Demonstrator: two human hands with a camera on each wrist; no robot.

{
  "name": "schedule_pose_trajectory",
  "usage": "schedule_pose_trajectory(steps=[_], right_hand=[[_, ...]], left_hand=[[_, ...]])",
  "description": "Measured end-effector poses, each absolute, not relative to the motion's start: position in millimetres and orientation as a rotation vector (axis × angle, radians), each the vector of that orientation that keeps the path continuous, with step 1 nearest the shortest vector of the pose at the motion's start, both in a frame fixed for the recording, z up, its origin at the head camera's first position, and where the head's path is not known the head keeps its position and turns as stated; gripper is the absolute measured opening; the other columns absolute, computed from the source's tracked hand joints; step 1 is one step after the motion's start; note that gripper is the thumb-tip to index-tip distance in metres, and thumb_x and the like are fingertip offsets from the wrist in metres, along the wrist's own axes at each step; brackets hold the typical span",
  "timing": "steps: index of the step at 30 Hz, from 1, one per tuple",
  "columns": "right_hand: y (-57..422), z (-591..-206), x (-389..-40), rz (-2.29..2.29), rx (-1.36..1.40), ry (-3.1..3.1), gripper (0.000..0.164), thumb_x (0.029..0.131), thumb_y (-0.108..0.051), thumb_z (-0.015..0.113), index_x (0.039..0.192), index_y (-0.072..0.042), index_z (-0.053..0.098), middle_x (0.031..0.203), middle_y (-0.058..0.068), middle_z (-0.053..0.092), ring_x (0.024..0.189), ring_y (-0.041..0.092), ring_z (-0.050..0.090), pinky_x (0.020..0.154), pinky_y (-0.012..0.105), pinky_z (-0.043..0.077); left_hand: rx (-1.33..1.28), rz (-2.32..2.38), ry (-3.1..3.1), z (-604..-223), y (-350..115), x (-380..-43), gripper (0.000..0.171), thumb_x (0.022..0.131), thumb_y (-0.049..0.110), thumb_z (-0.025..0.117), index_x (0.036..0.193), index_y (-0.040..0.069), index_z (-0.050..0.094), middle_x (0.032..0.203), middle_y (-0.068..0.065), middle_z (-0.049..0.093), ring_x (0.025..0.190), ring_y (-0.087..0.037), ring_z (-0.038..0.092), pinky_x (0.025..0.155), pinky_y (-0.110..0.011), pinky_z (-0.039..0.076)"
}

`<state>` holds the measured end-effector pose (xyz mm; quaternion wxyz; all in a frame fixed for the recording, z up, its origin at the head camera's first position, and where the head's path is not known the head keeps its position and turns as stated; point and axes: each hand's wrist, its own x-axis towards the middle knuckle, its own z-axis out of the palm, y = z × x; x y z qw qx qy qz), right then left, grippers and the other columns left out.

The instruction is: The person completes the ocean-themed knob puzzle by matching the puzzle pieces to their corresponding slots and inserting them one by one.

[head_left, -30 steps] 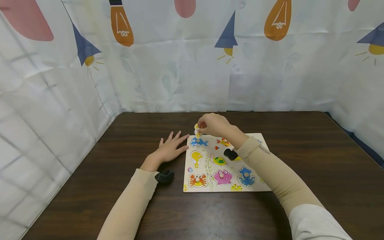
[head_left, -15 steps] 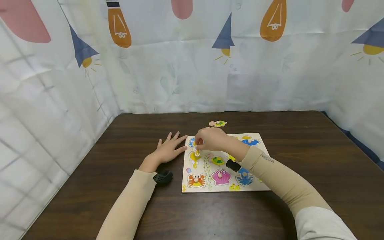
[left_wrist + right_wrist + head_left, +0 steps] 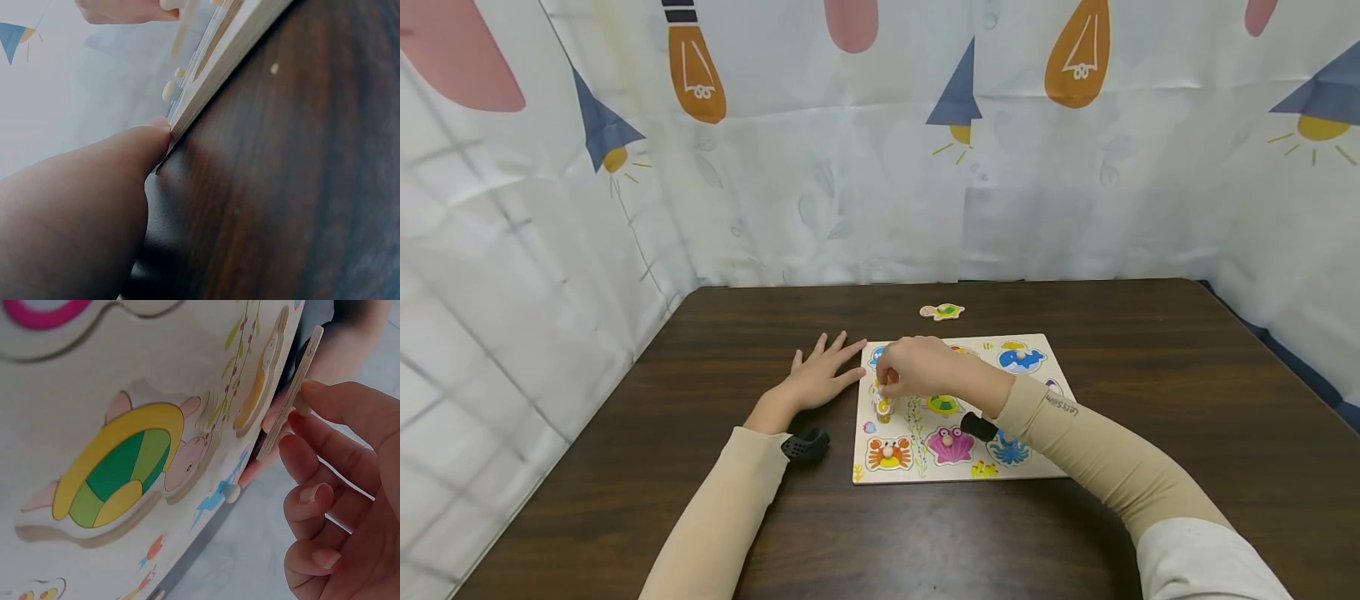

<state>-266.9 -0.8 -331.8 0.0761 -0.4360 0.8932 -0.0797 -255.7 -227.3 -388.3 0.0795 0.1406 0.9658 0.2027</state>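
My right hand (image 3: pixel 917 367) pinches the knob of a seahorse puzzle piece (image 3: pixel 883 407) over the seahorse recess at the left of a wooden peg puzzle board (image 3: pixel 868 472). In the right wrist view the piece (image 3: pixel 292 394) is seen edge-on, tilted and apart from the seahorse recess (image 3: pixel 257 381). Thumb and index finger grip it; the other fingers curl loosely. My left hand (image 3: pixel 816 379) lies with spread fingers at the board's left edge, and its thumb (image 3: pixel 147 140) touches that edge in the left wrist view. Behind the board lies a turtle piece (image 3: pixel 942 312).
Crab (image 3: pixel 889 454), pink shell (image 3: pixel 950 447), octopus (image 3: pixel 1009 451) and whale (image 3: pixel 1021 358) pieces sit in the board. The turtle recess (image 3: pixel 119 465) shows its printed picture. A patterned curtain (image 3: pixel 850 192) hangs behind the dark wooden table (image 3: pixel 760 325).
My right hand has brought the seahorse piece from the board's far left corner nearer, down over the seahorse recess. The turtle piece behind has come into view. My left hand stays in place.
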Motion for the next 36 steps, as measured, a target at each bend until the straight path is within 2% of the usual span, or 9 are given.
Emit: schedule_pose_trajectory(steps=[10, 36], right_hand=[[-5.6, -332.7, -261.2, -0.225, -1.340, 2.645, 0.010, 0.093, -0.029, 0.079, 0.094, -0.020, 0.078, 0.074, -0.012, 0.059, 0.069, 0.007, 0.054, 0.061, 0.027, 0.044], [-10.0, -336.1, -259.9, -0.210, -1.278, 2.635, 0.009, 0.092, -0.030, 0.080, 0.095, -0.021, 0.078, 0.073, -0.012, 0.060, 0.069, 0.008, 0.054, 0.062, 0.028, 0.044]], left_hand=[[0.430, 0.596, 2.895, -388.7, -227.7, -256.9, 0.065, 0.107, 0.052, 0.047, 0.164, 0.025, 0.029, 0.170, -0.015, 0.011, 0.154, -0.045, -0.001, 0.112, -0.076, -0.002], [0.417, 0.586, 2.896, -389.3, -227.4, -255.3, 0.064, 0.108, 0.050, 0.047, 0.164, 0.025, 0.029, 0.170, -0.015, 0.011, 0.155, -0.044, -0.001, 0.113, -0.075, -0.003]])
